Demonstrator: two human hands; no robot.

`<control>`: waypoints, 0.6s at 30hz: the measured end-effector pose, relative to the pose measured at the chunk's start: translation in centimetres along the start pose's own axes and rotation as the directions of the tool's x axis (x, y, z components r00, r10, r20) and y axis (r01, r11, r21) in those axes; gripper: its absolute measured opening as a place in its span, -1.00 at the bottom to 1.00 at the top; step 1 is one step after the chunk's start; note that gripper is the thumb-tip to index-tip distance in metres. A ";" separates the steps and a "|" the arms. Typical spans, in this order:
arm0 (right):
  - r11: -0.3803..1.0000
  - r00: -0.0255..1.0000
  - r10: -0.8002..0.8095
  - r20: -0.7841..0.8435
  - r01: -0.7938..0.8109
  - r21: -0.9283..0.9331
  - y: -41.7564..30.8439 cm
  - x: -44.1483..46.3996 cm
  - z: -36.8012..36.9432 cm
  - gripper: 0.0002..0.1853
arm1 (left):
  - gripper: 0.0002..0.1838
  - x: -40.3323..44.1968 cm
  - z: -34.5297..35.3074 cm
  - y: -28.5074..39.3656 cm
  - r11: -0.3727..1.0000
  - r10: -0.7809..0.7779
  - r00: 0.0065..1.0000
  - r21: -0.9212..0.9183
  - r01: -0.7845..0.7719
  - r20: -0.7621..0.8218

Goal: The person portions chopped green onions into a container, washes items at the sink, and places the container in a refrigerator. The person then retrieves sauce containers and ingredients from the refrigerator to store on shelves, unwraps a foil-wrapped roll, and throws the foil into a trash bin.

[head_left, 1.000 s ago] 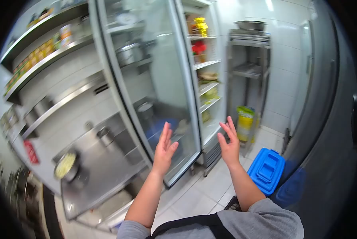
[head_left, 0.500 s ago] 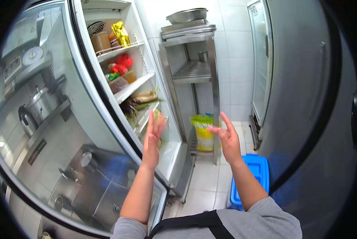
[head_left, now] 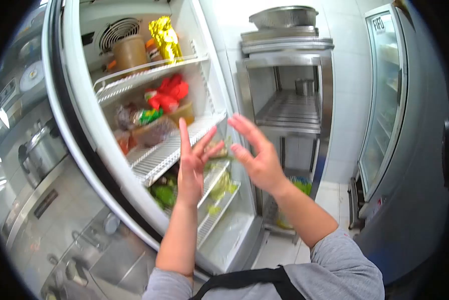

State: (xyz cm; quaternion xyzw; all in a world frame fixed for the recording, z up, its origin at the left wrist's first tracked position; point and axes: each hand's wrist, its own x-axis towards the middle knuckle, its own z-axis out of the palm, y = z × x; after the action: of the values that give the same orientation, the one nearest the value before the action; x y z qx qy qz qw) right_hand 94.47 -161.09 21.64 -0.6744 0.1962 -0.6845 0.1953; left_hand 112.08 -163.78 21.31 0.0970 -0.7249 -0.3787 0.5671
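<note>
Both my hands are raised in front of the fridge with fingers apart, and neither holds anything. My left hand (head_left: 192,167) is before the fridge's wire shelf (head_left: 157,159). To its right, my right hand (head_left: 257,157) is near the edge of the fridge opening. On the shelf behind them are a red plastic bag (head_left: 168,93) and a clear container (head_left: 154,132) with dark contents. Above stand a brown tub (head_left: 130,52) and a gold foil pack (head_left: 165,40). Lower down, partly behind my hands, are green vegetables (head_left: 163,195), slightly blurred.
The fridge's glass door (head_left: 54,115) stands open on the left, with a steel sink and pot showing through or in it. A steel rack (head_left: 327,105) carries trays and a metal basin (head_left: 283,17). Another glass-door fridge (head_left: 384,100) is at the right.
My view has moved closer to the fridge and turned left toward its shelves. Both hands stay raised with fingers apart, now nearer each other. The blue bin has left the view.
</note>
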 end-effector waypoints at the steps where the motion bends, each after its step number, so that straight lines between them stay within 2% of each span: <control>1: 0.982 0.997 -0.064 0.052 0.072 -0.175 1.2 2.1 -0.3 -0.43 | 0.17 1.8 -0.4 -1.5 0.989 -0.006 0.998 -0.149 0.016 0.065; 2: 0.944 0.980 -0.182 0.079 0.197 -0.265 3.2 4.3 -0.3 -0.42 | 0.18 3.2 0.0 -2.3 0.994 0.021 1.000 -0.108 -0.023 -0.018; 3: 0.945 0.981 -0.169 0.096 0.189 -0.268 4.8 6.3 -0.3 -0.42 | 0.18 4.2 0.2 -2.9 0.993 0.017 0.999 -0.119 -0.021 -0.037; 5: 0.946 0.967 -0.244 0.073 0.254 -0.203 7.6 11.6 0.0 -0.43 | 0.16 7.6 -0.3 -3.2 0.981 0.196 0.972 0.023 -0.194 -0.133; 6: 0.982 0.986 -0.149 0.076 0.157 -0.104 7.4 14.0 0.2 -0.41 | 0.14 9.2 -1.0 -3.2 0.965 0.260 0.956 0.022 -0.260 -0.137; 7: 0.990 0.987 -0.140 0.080 0.138 0.022 8.9 17.0 0.5 -0.37 | 0.14 10.8 -1.6 -2.7 0.962 0.273 0.950 0.066 -0.266 -0.154; 9: 0.970 0.968 -0.245 0.058 0.245 0.004 10.2 23.5 1.2 -0.28 | 0.07 13.5 -2.1 -1.2 0.922 0.385 0.911 0.096 -0.375 -0.145; 10: 0.932 0.943 -0.330 0.041 0.333 -0.145 11.4 27.2 1.5 -0.20 | 0.00 14.7 -2.2 -0.4 0.886 0.452 0.877 0.197 -0.420 -0.163; 11: 0.895 0.940 -0.336 0.060 0.338 -0.292 11.2 30.4 1.8 -0.15 | -0.06 16.1 -2.2 0.3 0.836 0.525 0.835 0.288 -0.468 -0.166; 12: 0.856 0.926 -0.372 0.062 0.368 -0.364 12.3 34.3 2.3 -0.05 | -0.18 17.2 -2.2 0.8 0.771 0.605 0.776 0.376 -0.514 -0.177; 13: 0.875 0.956 -0.289 0.051 0.285 -0.390 12.2 36.9 3.1 0.01 | -0.27 18.1 -2.5 1.4 0.681 0.679 0.714 0.509 -0.527 -0.168; 15: 0.942 0.977 -0.128 0.173 0.175 -0.288 12.1 40.0 4.3 0.04 | -0.37 19.1 -3.5 2.3 0.609 0.743 0.649 0.564 -0.557 -0.162; 16: 0.957 0.955 -0.064 0.289 0.141 -0.254 13.7 42.7 5.6 -0.02 | -0.37 19.8 -4.1 2.9 0.576 0.761 0.631 0.606 -0.549 -0.151; 17: 0.967 0.810 -0.227 0.541 0.254 0.025 15.1 43.9 6.3 -0.14 | -0.43 20.5 -4.5 3.4 0.494 0.779 0.616 0.715 -0.494 -0.113; 18: 0.948 0.871 -0.221 0.439 0.297 -0.111 16.7 44.9 7.6 -0.21 | -0.49 21.3 -4.9 3.9 0.409 0.789 0.609 0.806 -0.428 -0.078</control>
State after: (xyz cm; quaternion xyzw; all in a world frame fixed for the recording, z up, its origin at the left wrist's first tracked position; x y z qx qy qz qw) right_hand 101.47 -199.10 50.87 -0.8406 0.1162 -0.5231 0.0791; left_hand 110.36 -175.42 40.16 0.1142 -0.6389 0.2143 0.7299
